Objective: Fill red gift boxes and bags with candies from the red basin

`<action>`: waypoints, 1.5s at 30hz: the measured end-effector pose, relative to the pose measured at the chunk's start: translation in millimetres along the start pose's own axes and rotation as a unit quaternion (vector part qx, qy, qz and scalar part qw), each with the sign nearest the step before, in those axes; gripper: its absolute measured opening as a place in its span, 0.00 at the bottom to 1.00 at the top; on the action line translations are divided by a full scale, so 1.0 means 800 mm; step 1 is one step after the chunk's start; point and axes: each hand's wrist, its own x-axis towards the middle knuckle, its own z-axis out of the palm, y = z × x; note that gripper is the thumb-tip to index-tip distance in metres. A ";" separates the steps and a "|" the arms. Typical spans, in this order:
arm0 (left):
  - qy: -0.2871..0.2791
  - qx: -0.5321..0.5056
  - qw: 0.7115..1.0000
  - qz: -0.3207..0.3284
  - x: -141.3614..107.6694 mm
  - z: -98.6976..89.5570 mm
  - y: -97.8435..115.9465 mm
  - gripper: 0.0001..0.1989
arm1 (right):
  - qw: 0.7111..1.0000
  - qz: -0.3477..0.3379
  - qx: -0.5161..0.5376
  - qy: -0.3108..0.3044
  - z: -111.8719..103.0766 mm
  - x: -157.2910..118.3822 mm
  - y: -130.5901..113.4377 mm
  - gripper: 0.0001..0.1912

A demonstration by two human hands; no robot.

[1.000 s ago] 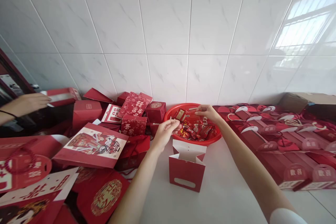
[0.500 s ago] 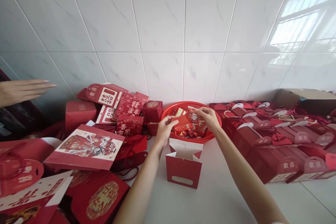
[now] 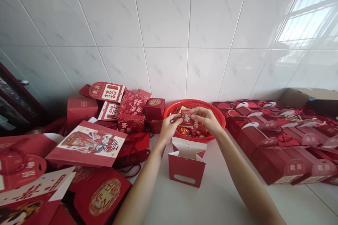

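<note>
Both hands are over a red plastic basket point(image 3: 221, 116) that holds red-wrapped candies point(image 3: 196, 132). My left hand point(image 3: 169, 126) pinches the left side of a small red printed packet point(image 3: 187, 117). On the packet's right edge my right hand point(image 3: 207, 117) has its fingers closed. Whether more packets lie behind it in the left hand I cannot tell. Just in front of the basket stands an upright red paper box point(image 3: 187, 170), its white-lined top open and an oval slot in its front. It sits below and between my forearms.
Red gift boxes and bags point(image 3: 97, 144) are heaped on the left. To the right stand rows of closed red boxes point(image 3: 274, 147) with handles. A brown cardboard box point(image 3: 308, 96) sits behind them, against the tiled wall point(image 3: 166, 74).
My hands have come together over the basket, both now at one packet. Another person's hand at the left edge has gone out of view. The view has shifted slightly.
</note>
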 end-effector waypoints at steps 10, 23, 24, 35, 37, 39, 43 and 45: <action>0.058 0.010 0.998 0.016 0.001 -0.001 -0.006 0.12 | 0.880 0.168 -0.426 -0.128 -0.035 0.043 0.049 0.09; 0.095 0.044 0.994 0.032 -0.002 0.004 -0.002 0.10 | 0.804 0.183 -0.544 -0.156 -0.041 0.044 0.032 0.07; 0.100 0.048 0.993 0.032 -0.003 0.005 -0.001 0.10 | 0.799 0.194 -0.541 -0.176 -0.043 0.042 0.031 0.07; 0.120 0.001 0.993 0.005 -0.001 0.004 -0.006 0.11 | 0.835 0.188 -0.484 -0.184 -0.025 0.032 0.047 0.12; 0.119 -0.007 0.993 0.000 0.001 0.003 -0.011 0.11 | 0.863 0.183 -0.448 -0.144 -0.036 0.033 0.041 0.09; 0.118 -0.011 0.993 -0.004 0.003 0.003 -0.014 0.12 | 0.885 0.186 -0.413 -0.109 -0.046 0.032 0.034 0.06; 0.117 -0.016 0.993 -0.011 0.003 0.003 -0.015 0.12 | 0.891 0.224 -0.381 -0.105 -0.056 0.031 0.028 0.10; 0.116 -0.016 0.993 -0.012 0.002 0.003 -0.013 0.12 | 0.873 0.256 -0.392 -0.137 -0.053 0.033 0.031 0.09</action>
